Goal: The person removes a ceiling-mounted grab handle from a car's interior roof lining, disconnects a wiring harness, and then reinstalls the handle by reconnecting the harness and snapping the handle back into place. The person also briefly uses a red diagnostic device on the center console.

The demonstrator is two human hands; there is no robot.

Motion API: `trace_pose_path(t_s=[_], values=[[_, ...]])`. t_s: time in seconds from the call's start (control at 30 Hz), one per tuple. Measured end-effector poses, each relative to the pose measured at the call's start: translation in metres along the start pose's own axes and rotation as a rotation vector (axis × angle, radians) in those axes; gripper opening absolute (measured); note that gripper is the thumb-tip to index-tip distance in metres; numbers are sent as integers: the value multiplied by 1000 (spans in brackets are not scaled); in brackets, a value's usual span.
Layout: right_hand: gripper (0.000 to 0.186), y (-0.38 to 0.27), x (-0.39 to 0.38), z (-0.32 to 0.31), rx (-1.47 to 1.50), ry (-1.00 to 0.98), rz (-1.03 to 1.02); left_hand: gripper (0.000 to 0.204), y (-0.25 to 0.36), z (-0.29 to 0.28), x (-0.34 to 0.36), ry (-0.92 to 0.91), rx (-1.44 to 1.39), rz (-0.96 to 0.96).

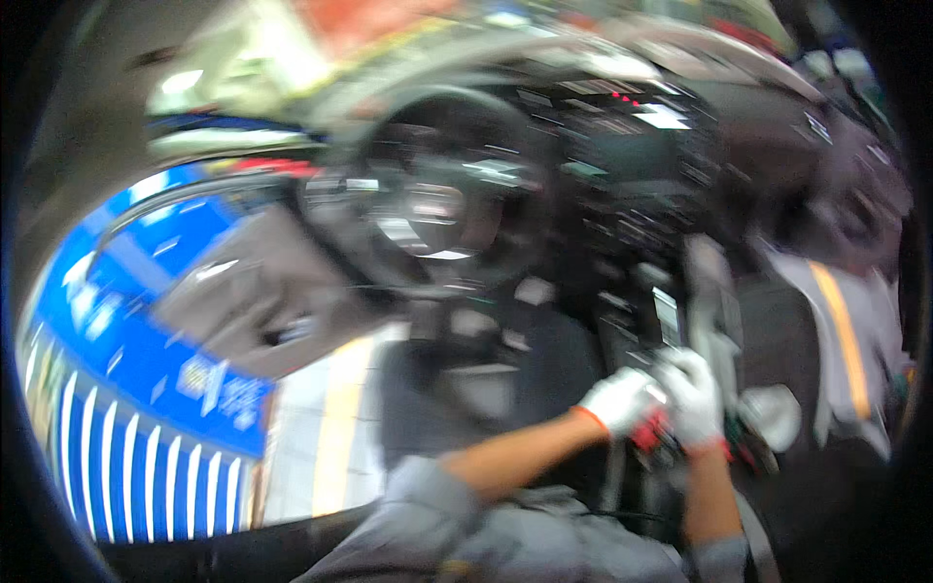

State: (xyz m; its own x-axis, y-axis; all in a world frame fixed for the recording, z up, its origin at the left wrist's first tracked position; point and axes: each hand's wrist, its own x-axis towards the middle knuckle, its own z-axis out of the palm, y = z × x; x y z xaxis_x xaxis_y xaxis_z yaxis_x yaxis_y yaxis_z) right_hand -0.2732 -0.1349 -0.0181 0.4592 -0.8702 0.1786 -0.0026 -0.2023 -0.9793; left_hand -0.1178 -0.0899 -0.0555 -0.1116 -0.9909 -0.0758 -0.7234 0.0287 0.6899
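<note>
The view is smeared by motion. Over the centre console (622,330) of a car, my left hand (622,396) and my right hand (692,398), both in white gloves, come close together. Their fingers are curled around something small that I cannot make out. A red and black object (649,430), perhaps a tool, shows just below my left hand. Another dark and red item (741,452) lies to the right of my right wrist. Forward of my hands stands a pale, blurred upright shape (708,267) beside the console.
The steering wheel (447,107) and dashboard screen (632,151) are ahead. The driver's door (243,282) hangs open at the left, partly covered in blue (146,321), above a pale floor with a yellow line (335,437). Dark seats (816,486) surround me.
</note>
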Motion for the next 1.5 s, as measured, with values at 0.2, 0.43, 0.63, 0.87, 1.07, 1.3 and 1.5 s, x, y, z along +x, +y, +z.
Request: trace_pose_path(t_s=[0.2,0.43,0.63,0.87,1.07,1.3,1.5], values=[[11,-33,28,83,356,-233,52,29,0,-114,-127,409,-107,43],[16,-143,40,169,655,-685,-83,36,92,-298,-310,1300,583,124],[18,-235,21,216,673,-869,-264,90,207,-393,-366,1401,228,556],[20,-312,11,215,528,-844,-537,73,212,-402,-344,1388,-118,709],[27,-377,12,233,331,-516,-1014,29,202,-392,-360,1512,156,520],[28,-447,-6,270,426,-338,-1354,30,198,-399,-359,1471,199,570],[29,-486,-18,295,380,-385,-1343,47,198,-399,-359,1566,269,410]])
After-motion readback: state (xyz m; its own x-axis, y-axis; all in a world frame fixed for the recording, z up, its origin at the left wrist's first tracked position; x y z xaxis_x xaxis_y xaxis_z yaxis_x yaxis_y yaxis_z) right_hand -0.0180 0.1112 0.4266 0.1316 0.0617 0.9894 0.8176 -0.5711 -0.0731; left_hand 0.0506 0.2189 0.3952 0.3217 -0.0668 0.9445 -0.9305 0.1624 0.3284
